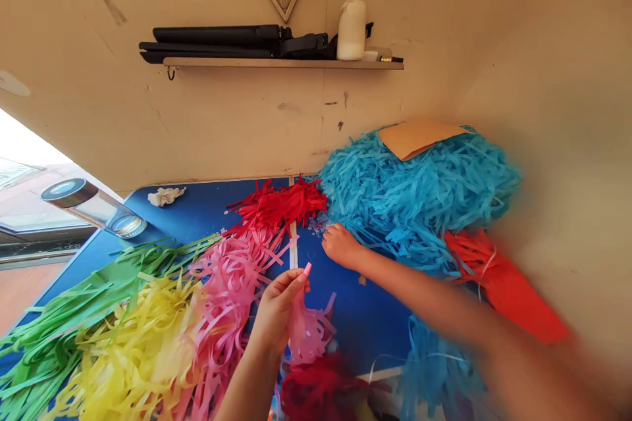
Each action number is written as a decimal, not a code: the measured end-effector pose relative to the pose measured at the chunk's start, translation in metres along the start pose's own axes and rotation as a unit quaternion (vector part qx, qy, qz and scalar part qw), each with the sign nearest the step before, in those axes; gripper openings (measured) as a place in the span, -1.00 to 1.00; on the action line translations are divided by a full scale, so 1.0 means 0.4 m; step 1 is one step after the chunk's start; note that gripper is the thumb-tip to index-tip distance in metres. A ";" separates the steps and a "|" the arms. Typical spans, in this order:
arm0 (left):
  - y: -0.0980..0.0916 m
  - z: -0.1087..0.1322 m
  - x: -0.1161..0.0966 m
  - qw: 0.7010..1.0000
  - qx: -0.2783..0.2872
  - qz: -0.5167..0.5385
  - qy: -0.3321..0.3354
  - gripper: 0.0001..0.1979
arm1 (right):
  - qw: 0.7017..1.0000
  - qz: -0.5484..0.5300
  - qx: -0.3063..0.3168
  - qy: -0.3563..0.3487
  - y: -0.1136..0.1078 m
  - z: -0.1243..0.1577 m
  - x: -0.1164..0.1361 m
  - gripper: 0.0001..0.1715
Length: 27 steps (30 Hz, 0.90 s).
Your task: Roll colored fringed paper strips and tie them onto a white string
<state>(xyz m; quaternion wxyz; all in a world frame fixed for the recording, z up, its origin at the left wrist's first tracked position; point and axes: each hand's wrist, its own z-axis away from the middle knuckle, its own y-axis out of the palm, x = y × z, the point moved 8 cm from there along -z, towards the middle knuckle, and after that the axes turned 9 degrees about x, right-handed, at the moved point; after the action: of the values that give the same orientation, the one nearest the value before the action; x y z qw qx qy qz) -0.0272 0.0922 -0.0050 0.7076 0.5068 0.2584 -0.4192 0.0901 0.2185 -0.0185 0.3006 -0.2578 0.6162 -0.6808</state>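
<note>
My left hand (279, 306) pinches the top of a pink fringed paper strip (307, 329), which hangs down in front of the blue table (197, 214). My right hand (340, 247) reaches forward with fingers curled, resting on the table at the edge of a big blue fringed paper figure (415, 197). What its fingers hold, if anything, is hidden. Beside it lies a heap of red fringe (279, 205).
Piles of pink (232, 276), yellow (133, 355) and green (64, 316) fringe cover the table's left. A glass jar (93, 207) lies tipped at the far left. Crumpled paper (166, 195) sits at the back. A wall shelf (281, 62) holds a glue bottle (351, 20). Red-orange paper (503, 283) lies right.
</note>
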 end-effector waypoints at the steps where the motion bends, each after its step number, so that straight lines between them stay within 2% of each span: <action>1: 0.003 -0.001 0.002 1.000 0.002 0.004 0.002 -0.61 | 1.000 -0.010 -0.010 0.011 -0.010 0.004 -0.004 -0.79; 4: 0.007 -0.008 0.009 1.000 0.003 0.022 0.007 -0.65 | 0.996 -0.051 -0.054 0.050 -0.055 0.032 0.008 -0.78; 7: 0.019 -0.020 0.019 0.999 0.018 0.045 0.002 -0.65 | 0.987 -0.104 -0.104 0.061 -0.102 0.080 0.066 -0.80; 12: 0.056 -0.020 0.027 0.997 0.059 0.051 -0.009 -0.66 | 0.974 -0.152 -0.165 0.028 -0.144 0.169 0.150 -0.84; 15: 0.067 -0.005 0.023 0.997 0.066 0.030 -0.013 -0.69 | 0.972 -0.119 -0.202 -0.024 -0.169 0.214 0.171 -0.76; 20: 0.079 0.017 0.018 0.996 0.081 0.006 -0.031 -0.72 | 0.973 -0.048 -0.206 -0.094 -0.196 0.260 0.197 -0.69; 27: 0.097 0.028 0.043 0.992 0.105 -0.019 -0.063 -0.71 | 0.980 -0.053 -0.174 -0.081 -0.177 0.283 0.189 -0.71</action>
<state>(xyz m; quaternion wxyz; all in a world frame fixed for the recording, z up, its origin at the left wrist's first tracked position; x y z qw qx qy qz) 0.0143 0.0812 0.0049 0.6573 0.5455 0.1776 -0.4887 0.1135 0.0903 0.0625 0.2638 -0.3931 0.6838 -0.5553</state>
